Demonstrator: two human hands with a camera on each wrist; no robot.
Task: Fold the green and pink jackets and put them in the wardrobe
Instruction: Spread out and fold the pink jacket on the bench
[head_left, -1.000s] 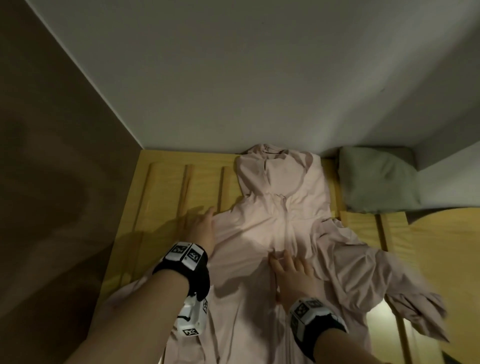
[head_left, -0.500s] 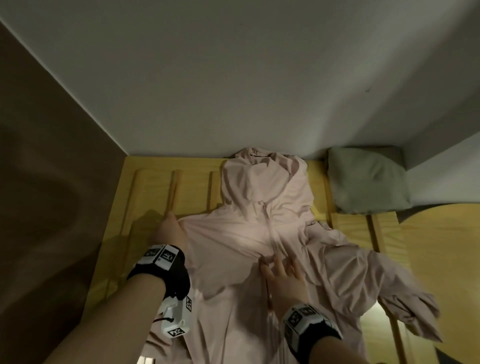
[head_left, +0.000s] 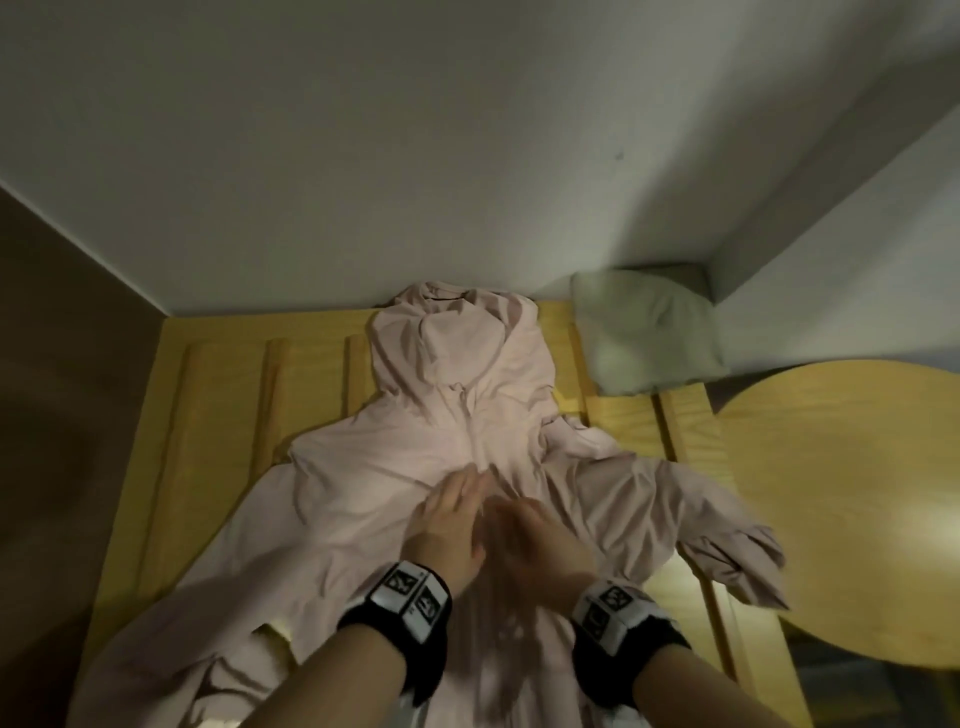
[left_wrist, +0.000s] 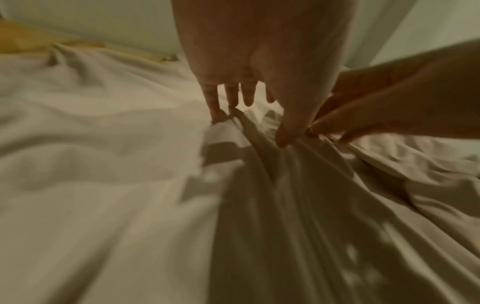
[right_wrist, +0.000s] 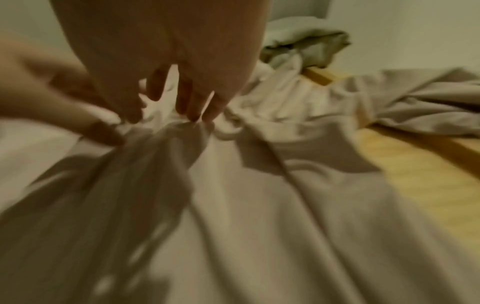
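Observation:
The pink hooded jacket (head_left: 363, 493) lies spread front-up on a slatted wooden surface (head_left: 223, 405), hood toward the wall, its right sleeve bunched out to the right. Both hands sit side by side on its chest. My left hand (head_left: 452, 514) presses straight fingers onto the fabric by the centre line. My right hand (head_left: 535, 540), blurred, lies flat just right of it. In the left wrist view the left hand (left_wrist: 255, 121) touches a raised crease of the jacket (left_wrist: 103, 185). The right hand (right_wrist: 165, 115) rests fingertips on the cloth (right_wrist: 259, 205). The green jacket (head_left: 644, 332) sits folded at the back right.
A white wall runs behind the surface and a brown panel (head_left: 62, 415) closes off the left side. A round wooden tabletop (head_left: 831, 493) adjoins on the right, just past the bunched sleeve. The green jacket (right_wrist: 306, 41) lies in the corner against the wall.
My left hand has slid from the jacket's left shoulder to the centre of the chest, beside my right hand. The right hand has barely shifted.

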